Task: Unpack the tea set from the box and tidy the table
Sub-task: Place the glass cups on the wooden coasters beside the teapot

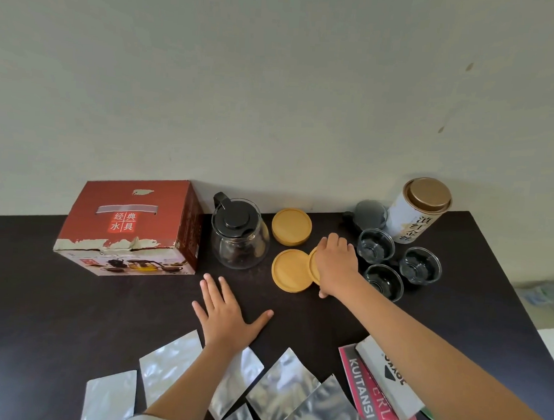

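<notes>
Coaster (314, 263) mostly hidden under right hand (337, 266): only a tan, wood-coloured left rim showing, tilted up against a second round coaster (290, 270) lying flat beside it. Fingers curled down over the disc, thumb at its near edge; gripping or merely pressing, cannot tell. Third coaster (291, 226), thicker-looking, possibly a stack, farther back by the wall.

Left hand (228, 313) spread flat on the dark matte table (71, 311), fingers wide, holding nothing.

Red cardboard box (130, 228) at left rear, closed, torn white along its front top edge, Chinese characters on top. Just right of it, round-bellied clear glass teapot (239, 236) with black plastic lid and handle; contents dark and hard to make out. Three small clear glass cups (394, 264) clustered right of the hand, nearly lost against the dark tabletop. Behind them a dark round item (370, 213), unidentifiable, and a white cylindrical tea tin (421, 211) with gold lid, leaning in the wide-angle view.

Crinkled silver foil pouches (276, 389) scattered along the near edge, several cut off by the frame. Pink booklet (378, 398) and white paper (385, 382) at lower right, partly covered by the right forearm, lettering only partly readable.
</notes>
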Available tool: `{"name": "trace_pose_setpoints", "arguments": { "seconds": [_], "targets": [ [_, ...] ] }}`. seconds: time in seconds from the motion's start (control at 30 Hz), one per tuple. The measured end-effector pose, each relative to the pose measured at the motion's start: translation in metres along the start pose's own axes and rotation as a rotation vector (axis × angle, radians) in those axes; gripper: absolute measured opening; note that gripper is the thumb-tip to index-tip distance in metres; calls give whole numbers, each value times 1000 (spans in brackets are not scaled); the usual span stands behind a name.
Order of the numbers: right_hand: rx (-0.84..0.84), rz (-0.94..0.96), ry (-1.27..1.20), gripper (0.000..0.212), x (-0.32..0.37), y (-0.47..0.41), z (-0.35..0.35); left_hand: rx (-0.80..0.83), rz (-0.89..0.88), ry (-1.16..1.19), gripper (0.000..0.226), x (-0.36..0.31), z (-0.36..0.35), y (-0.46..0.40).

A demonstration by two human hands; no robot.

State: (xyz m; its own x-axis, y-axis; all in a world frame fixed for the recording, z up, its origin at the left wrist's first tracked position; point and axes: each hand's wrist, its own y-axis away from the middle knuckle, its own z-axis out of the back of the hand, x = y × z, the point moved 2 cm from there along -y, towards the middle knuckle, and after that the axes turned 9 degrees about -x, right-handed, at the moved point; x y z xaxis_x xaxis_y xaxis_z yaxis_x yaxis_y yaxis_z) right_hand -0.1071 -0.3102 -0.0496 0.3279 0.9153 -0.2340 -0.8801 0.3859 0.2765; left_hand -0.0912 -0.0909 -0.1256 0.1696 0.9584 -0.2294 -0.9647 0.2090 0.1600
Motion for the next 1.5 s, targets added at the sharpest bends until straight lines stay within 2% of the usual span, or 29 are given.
{"name": "trace_pose_setpoints", "arguments": {
  "seconds": [0.13,0.33,0.5,0.73,0.9,1.13,1.2,1.3,1.37,1.5],
  "targets": [
    [14,-16,70,111,-3,3,-3,-79,11,26,130,2,4,-10],
    [14,-23,63,107,-8,0,-7,-97,18,-84,130,5,-5,-23],
    [24,-29,76,103,-12,0,-12,-131,-4,-75,126,5,-14,-26],
    [13,12,-201,117,-6,-2,-17,-179,-37,-65,124,7,-15,-26],
    [70,20,-373,121,-11,-6,-27,-177,-43,-79,125,8,-14,-27],
    [90,57,-487,122,-21,-8,-35,-192,-46,-85,125,9,-15,-27],
    [69,23,-582,118,-23,-15,-28,-204,-47,-87,125,9,-16,-27],
    [-69,-38,-719,100,-20,-41,-8,-206,-43,-84,125,7,-15,-28],
    [-99,-48,-708,91,-9,-61,3,-204,-42,-81,124,6,-15,-29],
    [-45,-85,-567,99,19,-89,11,-193,-39,-80,124,6,-15,-29]
  ]
}}
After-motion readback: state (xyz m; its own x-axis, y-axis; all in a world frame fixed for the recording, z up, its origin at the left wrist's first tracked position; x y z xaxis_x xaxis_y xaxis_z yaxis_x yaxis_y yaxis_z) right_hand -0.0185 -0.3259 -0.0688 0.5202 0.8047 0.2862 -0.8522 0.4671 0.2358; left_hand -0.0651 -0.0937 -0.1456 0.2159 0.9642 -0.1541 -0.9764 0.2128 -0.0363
